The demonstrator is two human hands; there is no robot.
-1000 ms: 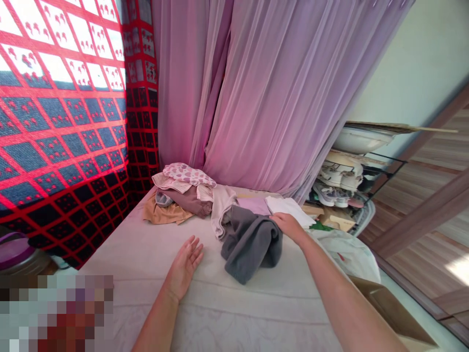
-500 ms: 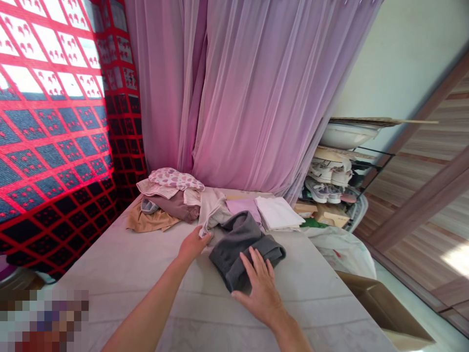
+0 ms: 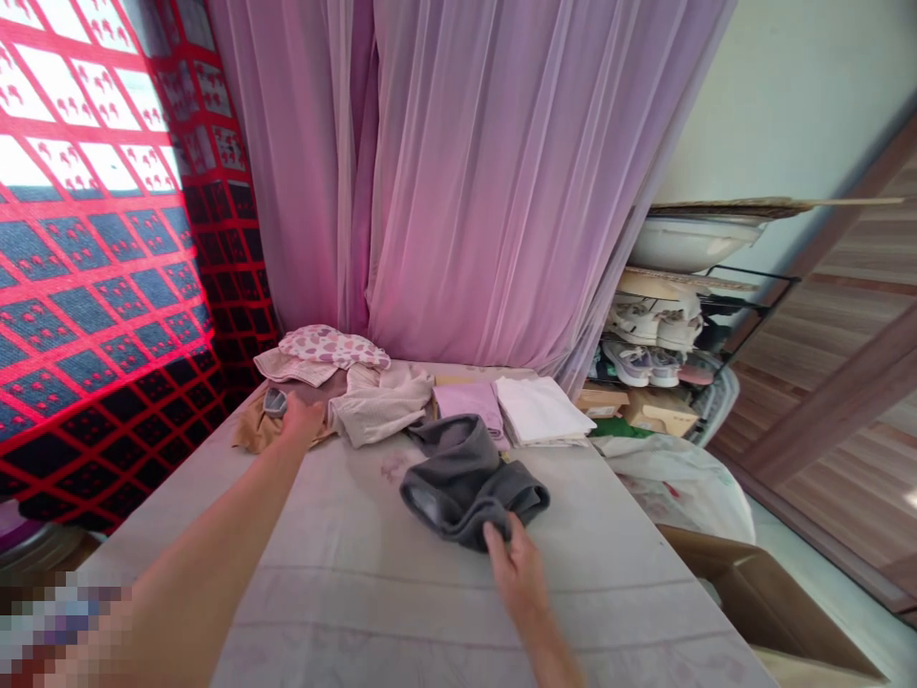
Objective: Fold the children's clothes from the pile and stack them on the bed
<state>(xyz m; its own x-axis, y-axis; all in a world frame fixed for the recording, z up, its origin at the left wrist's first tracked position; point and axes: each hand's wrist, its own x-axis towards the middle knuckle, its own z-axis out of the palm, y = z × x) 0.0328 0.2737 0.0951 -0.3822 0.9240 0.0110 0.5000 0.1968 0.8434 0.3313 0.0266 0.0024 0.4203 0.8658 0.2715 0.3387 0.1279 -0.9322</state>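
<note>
At the far left of the bed (image 3: 373, 583), our left hand (image 3: 302, 422) lies on a tan cloth (image 3: 250, 435), and we cannot tell if it grips. Further right on the bed, a gray fleece garment (image 3: 458, 487) sits bunched, its near edge pinched in our closed right hand (image 3: 516, 564).

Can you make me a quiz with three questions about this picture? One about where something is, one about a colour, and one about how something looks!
1. Where is the right hand?
A) on the grey cloth
B) on the shoe rack
C) in the cardboard box

2. What colour is the folded cloth beside the lilac cloth?
A) green
B) white
C) black

3. How does the grey cloth lie?
A) bunched up
B) folded flat
C) hanging from the curtain

Answers:
1. A, its fingers touch the cloth's edge.
2. B, it looks white.
3. A, it sits in loose, rumpled folds.
</note>
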